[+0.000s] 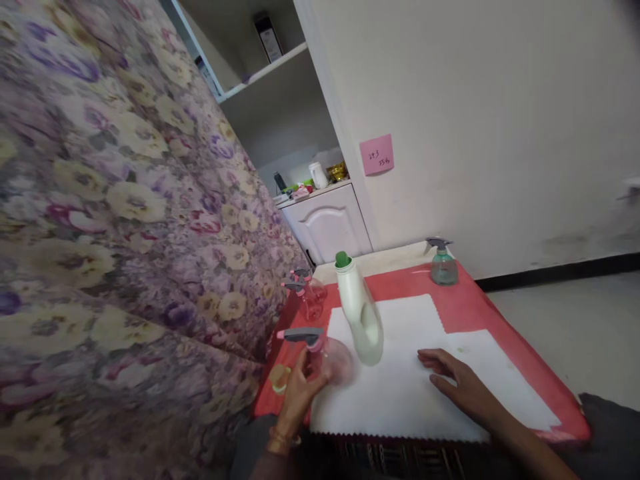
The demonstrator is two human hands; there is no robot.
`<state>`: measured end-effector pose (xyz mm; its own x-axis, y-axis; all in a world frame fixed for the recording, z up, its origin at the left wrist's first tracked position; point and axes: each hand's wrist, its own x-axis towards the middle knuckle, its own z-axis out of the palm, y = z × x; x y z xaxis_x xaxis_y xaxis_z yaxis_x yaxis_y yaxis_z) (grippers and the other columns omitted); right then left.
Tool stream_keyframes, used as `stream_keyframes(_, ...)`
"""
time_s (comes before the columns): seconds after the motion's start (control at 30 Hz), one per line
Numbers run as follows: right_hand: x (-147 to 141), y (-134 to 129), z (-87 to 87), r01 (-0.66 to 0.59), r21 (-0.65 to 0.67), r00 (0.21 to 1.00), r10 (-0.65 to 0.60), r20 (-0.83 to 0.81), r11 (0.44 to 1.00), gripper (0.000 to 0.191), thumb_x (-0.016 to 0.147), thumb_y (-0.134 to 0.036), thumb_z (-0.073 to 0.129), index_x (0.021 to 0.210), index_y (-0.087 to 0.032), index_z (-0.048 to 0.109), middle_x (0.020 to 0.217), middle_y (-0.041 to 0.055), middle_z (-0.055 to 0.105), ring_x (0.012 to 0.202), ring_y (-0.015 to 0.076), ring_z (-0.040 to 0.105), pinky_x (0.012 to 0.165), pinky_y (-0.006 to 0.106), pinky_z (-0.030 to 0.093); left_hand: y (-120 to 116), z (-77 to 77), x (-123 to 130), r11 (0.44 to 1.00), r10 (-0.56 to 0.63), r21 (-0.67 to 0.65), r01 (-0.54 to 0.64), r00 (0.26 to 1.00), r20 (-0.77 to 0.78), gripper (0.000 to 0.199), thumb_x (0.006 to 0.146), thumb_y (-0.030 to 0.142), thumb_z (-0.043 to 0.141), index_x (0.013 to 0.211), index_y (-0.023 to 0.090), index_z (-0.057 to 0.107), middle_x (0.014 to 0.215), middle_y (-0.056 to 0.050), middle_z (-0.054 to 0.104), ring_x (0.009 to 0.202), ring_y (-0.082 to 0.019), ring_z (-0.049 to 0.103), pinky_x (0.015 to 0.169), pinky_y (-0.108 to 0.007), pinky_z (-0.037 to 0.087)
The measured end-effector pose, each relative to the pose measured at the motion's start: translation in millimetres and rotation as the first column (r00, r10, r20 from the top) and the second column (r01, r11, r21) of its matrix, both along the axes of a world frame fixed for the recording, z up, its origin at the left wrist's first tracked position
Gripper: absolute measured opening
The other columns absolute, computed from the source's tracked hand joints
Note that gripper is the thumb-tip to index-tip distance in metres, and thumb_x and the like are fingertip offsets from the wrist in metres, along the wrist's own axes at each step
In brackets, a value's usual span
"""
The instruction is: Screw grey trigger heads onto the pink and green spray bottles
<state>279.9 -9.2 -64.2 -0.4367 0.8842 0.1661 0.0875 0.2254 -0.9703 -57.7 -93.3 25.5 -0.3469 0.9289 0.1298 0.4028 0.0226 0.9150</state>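
Observation:
My left hand [300,387] is closed around a clear pink spray bottle [340,362] with a grey and pink trigger head, tilted at the left of the white cloth [395,400]. Over the right part of that cloth my right hand [457,383] holds nothing, its fingers apart. Between the hands a pale green jug [363,320] with a side handle stands on the cloth; something green shows in its mouth. Left of my left hand, a small round yellowish cap [280,378] lies on the red cover.
Two pink spray bottles [311,307] stand at the table's left edge, by a floral curtain [135,267]. A green spray bottle [444,268] stands at the far right corner of the red table cover [400,280]. Behind are a wall with a pink note [377,155] and a cabinet [327,223].

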Motion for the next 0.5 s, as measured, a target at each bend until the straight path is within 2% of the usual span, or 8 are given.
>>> stream_keyframes(0.1, -0.6, 0.7, -3.4, -0.005, -0.001, 1.0, 0.005, 0.014, 1.0, 0.042, 0.083, -0.031, 0.055, 0.122, -0.017, 0.058, 0.123, 0.0133, 0.066, 0.115, 0.0256, 0.062, 0.103, 0.042, 0.047, 19.4, -3.5, -39.2, 0.98, 0.186, 0.067, -0.19, 0.981, 0.061, 0.067, 0.054, 0.029, 0.085, 0.115, 0.02, 0.06, 0.117, -0.01, 0.068, 0.109, -0.029, 0.064, 0.093, -0.038, 0.05)
stream_keyframes(0.17, -1.1, 1.6, -6.0, -0.002, -0.007, 1.0, 0.002, 0.023, 1.0, 0.042, 0.083, -0.032, 0.055, 0.122, -0.017, 0.058, 0.122, 0.0135, 0.067, 0.113, 0.0255, 0.063, 0.102, 0.042, 0.048, 35.2, -7.0, -57.8, 0.967, 0.236, 0.082, -0.243, 0.968, 0.081, 0.066, 0.053, 0.027, 0.085, 0.113, 0.017, 0.06, 0.115, -0.013, 0.068, 0.108, -0.029, 0.064, 0.091, -0.038, 0.051)
stream_keyframes(0.27, -1.7, 3.8, -11.0, 0.004, -0.008, 0.999, -0.004, 0.033, 1.0, 0.041, 0.083, -0.031, 0.054, 0.121, -0.017, 0.058, 0.12, 0.013, 0.068, 0.111, 0.0251, 0.064, 0.101, 0.041, 0.049, 58.0, -11.0, -76.3, 0.949, 0.29, 0.097, -0.299, 0.952, 0.103, 0.062, 0.055, 0.025, 0.082, 0.112, 0.017, 0.058, 0.115, -0.013, 0.067, 0.104, -0.027, 0.065, 0.088, -0.037, 0.052)
stream_keyframes(0.37, -2.0, 6.3, -17.6, 0.007, -0.002, 0.999, -0.007, 0.047, 1.0, 0.041, 0.083, -0.029, 0.054, 0.121, -0.017, 0.058, 0.118, 0.0127, 0.069, 0.109, 0.0247, 0.065, 0.099, 0.042, 0.05, 76.0, -13.6, -89.6, 0.939, 0.319, 0.093, -0.332, 0.939, 0.124, 0.058, 0.051, 0.019, 0.083, 0.105, 0.017, 0.06, 0.108, -0.011, 0.069, 0.099, -0.026, 0.066, 0.087, -0.036, 0.052)
stream_keyframes(0.5, -2.7, 8.8, -26.5, 0.013, 0.003, 0.998, -0.013, 0.054, 1.0, 0.04, 0.084, -0.03, 0.053, 0.121, -0.018, 0.059, 0.118, 0.0127, 0.07, 0.108, 0.0248, 0.066, 0.098, 0.042, 0.051, 91.4, -20.1, -106.5, 0.937, 0.325, 0.083, -0.339, 0.934, 0.151, 0.058, 0.047, 0.016, 0.084, 0.101, 0.018, 0.061, 0.106, -0.009, 0.07, 0.106, -0.028, 0.064, 0.092, -0.037, 0.05)
